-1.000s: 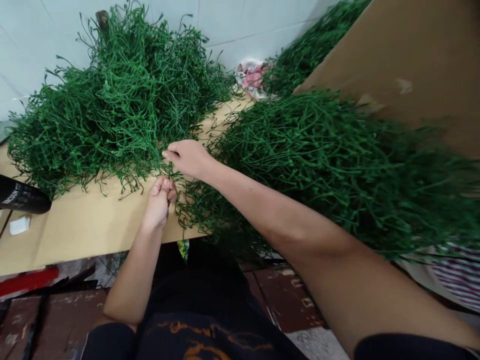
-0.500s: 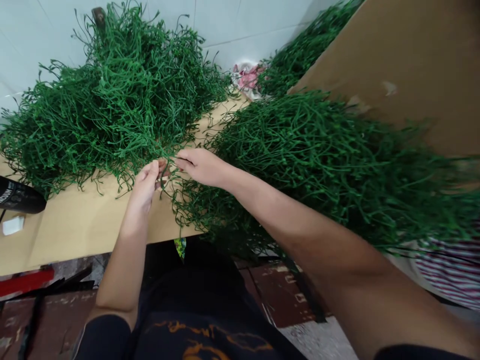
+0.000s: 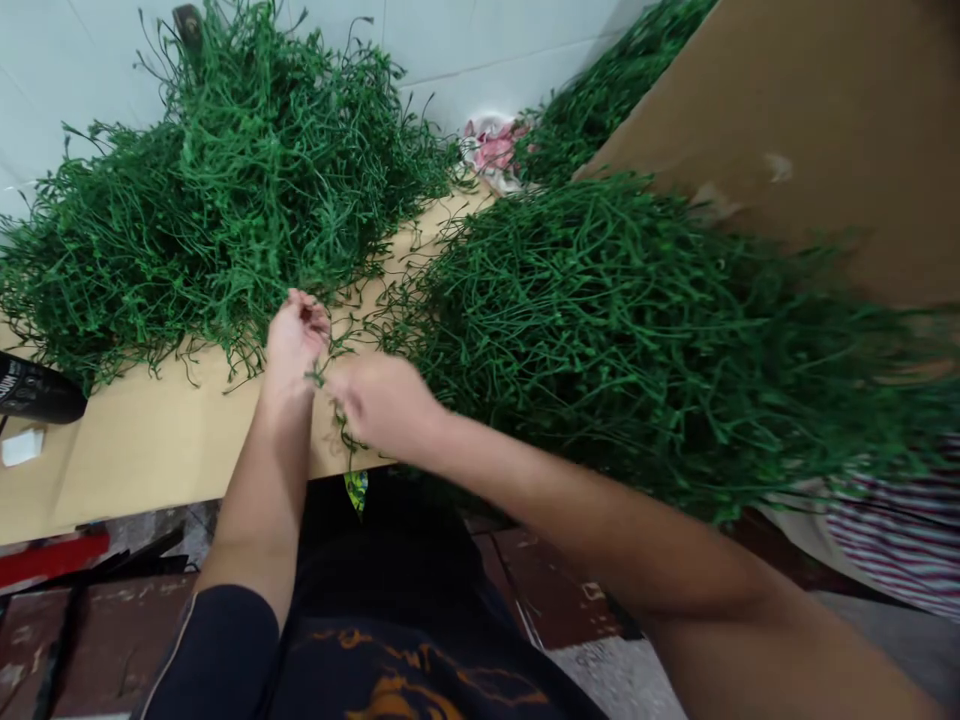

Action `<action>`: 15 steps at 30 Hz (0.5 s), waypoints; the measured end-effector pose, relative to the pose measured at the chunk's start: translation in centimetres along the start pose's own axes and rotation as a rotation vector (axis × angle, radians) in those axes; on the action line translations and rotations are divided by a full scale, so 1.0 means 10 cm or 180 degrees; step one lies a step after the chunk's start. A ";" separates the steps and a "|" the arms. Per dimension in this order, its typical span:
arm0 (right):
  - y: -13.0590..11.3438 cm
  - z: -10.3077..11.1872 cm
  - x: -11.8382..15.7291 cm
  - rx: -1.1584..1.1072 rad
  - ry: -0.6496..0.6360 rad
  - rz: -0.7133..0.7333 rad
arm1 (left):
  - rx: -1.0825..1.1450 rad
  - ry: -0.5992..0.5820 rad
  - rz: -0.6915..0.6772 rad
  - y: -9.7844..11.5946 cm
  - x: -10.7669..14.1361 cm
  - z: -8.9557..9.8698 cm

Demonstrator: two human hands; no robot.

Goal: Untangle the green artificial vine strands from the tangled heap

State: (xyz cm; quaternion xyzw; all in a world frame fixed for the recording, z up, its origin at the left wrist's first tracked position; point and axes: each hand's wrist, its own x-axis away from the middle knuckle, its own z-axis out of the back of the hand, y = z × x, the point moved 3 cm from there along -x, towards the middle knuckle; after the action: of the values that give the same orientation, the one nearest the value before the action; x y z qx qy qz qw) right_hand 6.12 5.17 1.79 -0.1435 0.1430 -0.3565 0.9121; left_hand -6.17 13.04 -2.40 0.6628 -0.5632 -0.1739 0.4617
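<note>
Head view: right hand blurred by motion; fingers appear drawn together on a green sprig, its tip showing across the left wrist. Left hand beside the front edge of the left heap of green stems, fingers curled; whether they grip a stem is unclear. Right heap lies beyond the right forearm. Tan board under left heap; black cylinder at far left.

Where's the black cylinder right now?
In the head view, the black cylinder is at the left edge, beside the left green pile and just above the white piece.
</note>
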 end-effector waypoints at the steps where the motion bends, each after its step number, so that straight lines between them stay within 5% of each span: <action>1: -0.08 0.02 0.07 0.0047 0.0008 0.0342 | 0.0112 0.0018 -0.0023 0.02 -0.02 0.02; 4: 0.00 0.31 0.19 0.0325 0.0492 0.0471 | 0.0025 -0.0354 0.0009 0.06 0.02 0.03; 8: 0.71 1.01 0.29 0.1271 0.1277 -0.1597 | -0.0240 -0.0672 0.0323 0.02 0.15 0.00; 10: 0.94 1.23 0.34 0.1600 0.1518 -0.2194 | -0.0205 -0.0659 0.0429 -0.03 0.17 0.00; 12: 0.95 1.26 0.33 0.1605 0.1649 -0.2022 | -0.0187 -0.0739 0.0499 -0.10 0.16 -0.02; 15: 0.69 0.95 0.11 0.1162 0.1390 -0.0831 | -0.0226 -0.1013 0.0544 -0.19 0.14 -0.04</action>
State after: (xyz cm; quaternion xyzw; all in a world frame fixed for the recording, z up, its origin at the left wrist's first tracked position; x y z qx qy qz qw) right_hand 14.56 10.78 7.85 0.0854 0.2495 -0.5127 0.8170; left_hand -4.35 11.83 -3.30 0.5600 -0.6770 -0.2564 0.4030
